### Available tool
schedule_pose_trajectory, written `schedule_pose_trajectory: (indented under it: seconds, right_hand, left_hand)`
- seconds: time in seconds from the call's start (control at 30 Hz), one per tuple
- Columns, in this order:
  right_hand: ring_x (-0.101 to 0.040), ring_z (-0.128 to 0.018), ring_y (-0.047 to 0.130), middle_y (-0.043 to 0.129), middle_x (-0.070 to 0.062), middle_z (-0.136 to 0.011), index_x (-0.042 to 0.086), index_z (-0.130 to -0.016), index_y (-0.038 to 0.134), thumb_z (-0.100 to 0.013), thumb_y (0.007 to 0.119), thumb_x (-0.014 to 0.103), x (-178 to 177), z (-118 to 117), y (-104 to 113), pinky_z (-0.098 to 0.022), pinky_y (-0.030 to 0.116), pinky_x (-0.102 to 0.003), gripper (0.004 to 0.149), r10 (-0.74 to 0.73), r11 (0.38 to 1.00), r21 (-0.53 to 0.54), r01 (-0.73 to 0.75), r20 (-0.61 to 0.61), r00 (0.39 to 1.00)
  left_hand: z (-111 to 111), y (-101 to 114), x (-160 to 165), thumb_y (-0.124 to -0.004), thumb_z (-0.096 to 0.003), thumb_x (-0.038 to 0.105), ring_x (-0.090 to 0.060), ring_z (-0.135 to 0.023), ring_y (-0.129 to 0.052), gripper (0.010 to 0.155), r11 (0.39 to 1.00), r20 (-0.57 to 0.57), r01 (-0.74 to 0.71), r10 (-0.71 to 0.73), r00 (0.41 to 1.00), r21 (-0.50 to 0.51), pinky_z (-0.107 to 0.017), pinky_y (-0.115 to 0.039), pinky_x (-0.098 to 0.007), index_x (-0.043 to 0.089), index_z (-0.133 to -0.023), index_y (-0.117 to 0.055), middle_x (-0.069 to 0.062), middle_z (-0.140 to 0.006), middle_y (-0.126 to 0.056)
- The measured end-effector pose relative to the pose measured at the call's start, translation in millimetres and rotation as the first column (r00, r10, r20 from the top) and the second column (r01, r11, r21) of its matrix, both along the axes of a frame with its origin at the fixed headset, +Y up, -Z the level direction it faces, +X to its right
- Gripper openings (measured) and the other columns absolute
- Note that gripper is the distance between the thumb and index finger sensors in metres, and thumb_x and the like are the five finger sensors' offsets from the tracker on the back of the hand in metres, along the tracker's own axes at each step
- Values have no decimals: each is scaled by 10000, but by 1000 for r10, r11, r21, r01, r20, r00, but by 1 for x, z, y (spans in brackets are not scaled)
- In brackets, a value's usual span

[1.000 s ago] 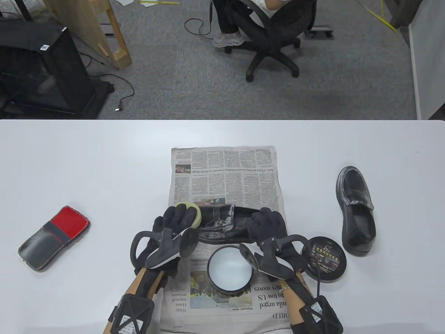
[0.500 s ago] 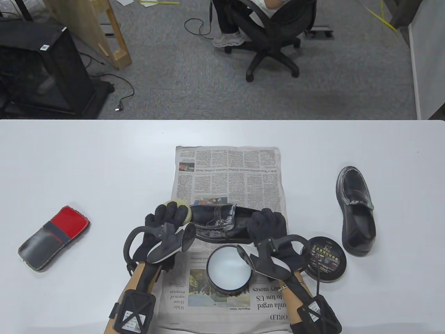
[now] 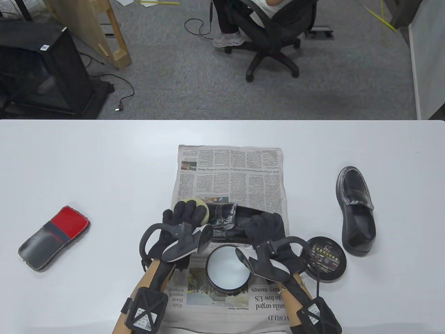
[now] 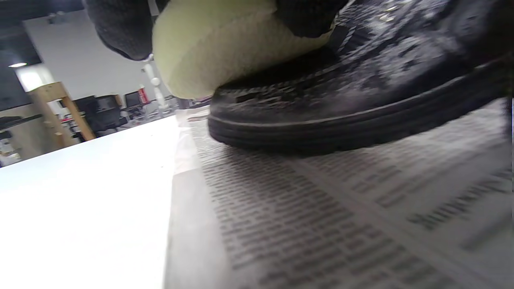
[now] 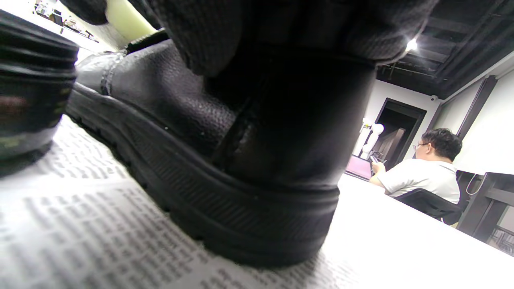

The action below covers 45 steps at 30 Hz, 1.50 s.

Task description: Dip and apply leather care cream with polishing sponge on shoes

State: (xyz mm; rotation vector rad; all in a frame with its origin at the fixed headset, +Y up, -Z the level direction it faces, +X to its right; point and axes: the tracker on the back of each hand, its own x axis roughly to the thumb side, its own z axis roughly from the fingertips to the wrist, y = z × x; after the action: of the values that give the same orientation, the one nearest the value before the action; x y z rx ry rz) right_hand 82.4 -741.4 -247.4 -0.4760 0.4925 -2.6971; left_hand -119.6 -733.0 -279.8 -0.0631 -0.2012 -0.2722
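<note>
A black leather shoe (image 3: 231, 222) lies sideways on a newspaper (image 3: 229, 174), toe to the left. My left hand (image 3: 184, 215) holds a pale yellow round sponge (image 3: 201, 205) and presses it on the shoe's toe; the left wrist view shows the sponge (image 4: 225, 52) on the cream-smeared toe (image 4: 361, 80). My right hand (image 3: 266, 224) grips the shoe's heel end, seen close in the right wrist view (image 5: 261, 132). An open cream tin (image 3: 227, 268) with white cream stands on the paper just in front of the shoe.
The tin's black lid (image 3: 325, 259) lies right of my right hand. A second black shoe (image 3: 356, 210) stands at the right. A red and grey cloth (image 3: 54, 238) lies at the left. The white table (image 3: 87, 167) surrounds the paper.
My left hand swung the sponge left off the toe, then back right onto it. The newspaper, shoe and tin shifted slightly. My right hand stayed on the heel.
</note>
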Motion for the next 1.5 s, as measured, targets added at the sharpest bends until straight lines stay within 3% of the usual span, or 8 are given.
schedule_pose_trajectory:
  seconds: [0.23,0.5,0.7,0.93,1.13,1.33,1.5]
  right_hand:
    - [-182,-873,838,817,87,-924,352,-885,719,-516,728,440,0,2,1,-715,717,-471,380,-6,1000,7,6,10,1000]
    - [-179,-888,829,809,98,-933,367,-879,714,-514,731,430,2,1,2,-731,676,-464,372,-56,998,-38,56,10,998]
    - [-178,-898,821,801,101,-941,369,-884,709,-518,726,426,3,0,2,-738,654,-462,371,-70,996,-57,70,6,998]
    - [-183,-880,827,803,93,-936,363,-890,704,-521,720,425,3,0,3,-741,651,-462,375,-56,997,-54,57,9,998]
    - [-183,-863,833,809,87,-930,360,-890,705,-522,719,424,2,1,3,-741,650,-459,375,-41,998,-48,41,10,999]
    - [-185,-865,833,808,84,-933,359,-889,708,-522,721,419,0,1,4,-742,647,-460,372,-13,999,-46,14,8,1000]
    - [-187,-850,838,814,80,-926,355,-890,708,-523,720,419,-2,2,4,-740,648,-461,373,5,999,-37,-5,12,1000]
  left_hand:
    - [4,-7,-35,-611,-632,367,-329,-1097,-631,557,999,-86,37,-37,996,-7,-778,-629,-565,274,-1153,-437,-76,-1238,-555]
    - [23,-3,-42,-604,-635,366,-315,-1125,-567,553,989,55,-141,143,988,-33,-794,-589,-592,291,-1154,-427,-59,-1249,-506]
    - [-1,0,-11,-601,-639,368,-311,-1147,-502,562,979,64,-197,201,978,-57,-805,-542,-618,294,-1160,-403,-45,-1264,-464]
    - [-26,-6,-13,-612,-635,362,-322,-1118,-599,544,993,-112,-105,98,989,-52,-788,-607,-585,296,-1149,-444,-44,-1252,-527]
    - [-10,-11,-33,-614,-630,358,-324,-1088,-659,557,999,-109,30,-34,993,-30,-766,-645,-576,250,-1150,-449,-70,-1228,-594]
    - [16,-6,-43,-624,-633,341,-361,-1071,-658,566,998,-29,-49,47,998,-41,-756,-652,-572,202,-1156,-456,-124,-1218,-580]
    - [29,3,-22,-628,-633,342,-358,-1096,-601,559,994,105,-111,113,988,-25,-771,-608,-597,241,-1154,-453,-99,-1234,-537]
